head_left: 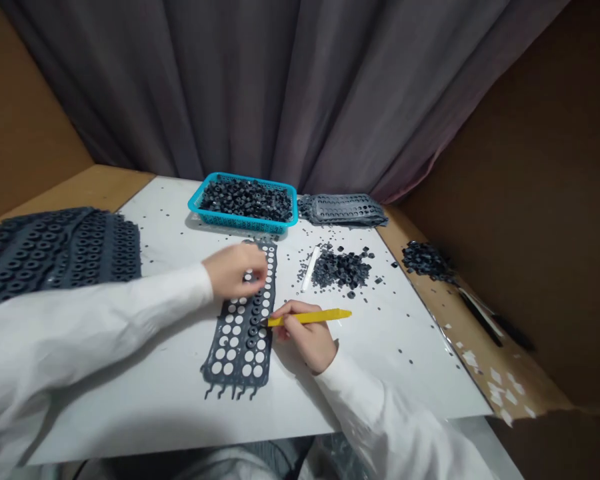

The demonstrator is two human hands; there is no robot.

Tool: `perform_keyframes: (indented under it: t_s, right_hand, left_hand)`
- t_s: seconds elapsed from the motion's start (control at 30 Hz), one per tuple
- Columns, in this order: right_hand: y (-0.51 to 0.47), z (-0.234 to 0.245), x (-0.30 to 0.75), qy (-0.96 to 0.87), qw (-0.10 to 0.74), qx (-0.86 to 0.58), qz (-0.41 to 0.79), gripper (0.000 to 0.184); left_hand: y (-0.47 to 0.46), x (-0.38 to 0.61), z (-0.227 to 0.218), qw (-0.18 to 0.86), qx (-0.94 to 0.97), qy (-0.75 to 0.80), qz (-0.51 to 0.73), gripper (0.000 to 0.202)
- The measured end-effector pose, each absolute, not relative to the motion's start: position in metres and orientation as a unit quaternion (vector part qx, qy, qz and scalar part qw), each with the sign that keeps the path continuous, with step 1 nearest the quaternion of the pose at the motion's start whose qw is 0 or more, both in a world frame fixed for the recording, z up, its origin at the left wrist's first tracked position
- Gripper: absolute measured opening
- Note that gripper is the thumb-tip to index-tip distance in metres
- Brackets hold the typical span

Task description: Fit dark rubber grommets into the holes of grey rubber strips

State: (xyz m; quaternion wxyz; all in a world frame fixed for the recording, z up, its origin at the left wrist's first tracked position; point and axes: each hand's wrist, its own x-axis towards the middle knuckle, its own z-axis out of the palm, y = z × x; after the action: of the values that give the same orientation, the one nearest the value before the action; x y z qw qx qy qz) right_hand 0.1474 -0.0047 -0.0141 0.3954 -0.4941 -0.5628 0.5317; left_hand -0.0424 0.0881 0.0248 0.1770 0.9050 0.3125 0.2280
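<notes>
Right hand (304,337) pinching yellow tool (320,317), left hand (234,270) bunched on perforated grey sheet (240,353), blue basket (243,217) beyond

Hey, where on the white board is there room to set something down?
Most room lies right of the right hand, bordered by the pile of dark rings and the white board's edge, with few specks. Crowded: around the perforated strip and blue basket.
</notes>
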Motion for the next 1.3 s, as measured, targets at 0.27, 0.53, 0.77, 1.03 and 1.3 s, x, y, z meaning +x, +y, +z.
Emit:
perform_keyframes:
  t_s: [0.27, 0.53, 0.77, 1.03, 1.3]
  right_hand:
    - [-0.019, -0.027, 0.144, -0.595, 0.371, -0.509, 0.499, 0.018]
    - [-0.024, -0.005, 0.135, -0.694, 0.312, -0.511, 0.4, 0.019]
    - [-0.022, 0.003, 0.129, -0.718, 0.266, -0.516, 0.385, 0.02]
    - [-0.026, 0.005, 0.132, -0.721, 0.269, -0.517, 0.375, 0.02]
    - [-0.02, -0.003, 0.145, -0.583, 0.361, -0.521, 0.509, 0.016]
  left_hand:
    - [0.01, -0.058, -0.014, 0.274, 0.907, 0.297, 0.117, 0.011]
    - [0.006, -0.049, -0.013, 0.156, 0.948, 0.265, 0.079, 0.014]
    - [-0.002, -0.047, -0.025, 0.13, 0.96, 0.226, 0.099, 0.028]
    - [0.012, -0.056, -0.007, 0.393, 0.769, 0.404, 0.303, 0.014]
    - [0.025, -0.057, 0.011, 0.729, 0.414, 0.486, 0.248, 0.015]
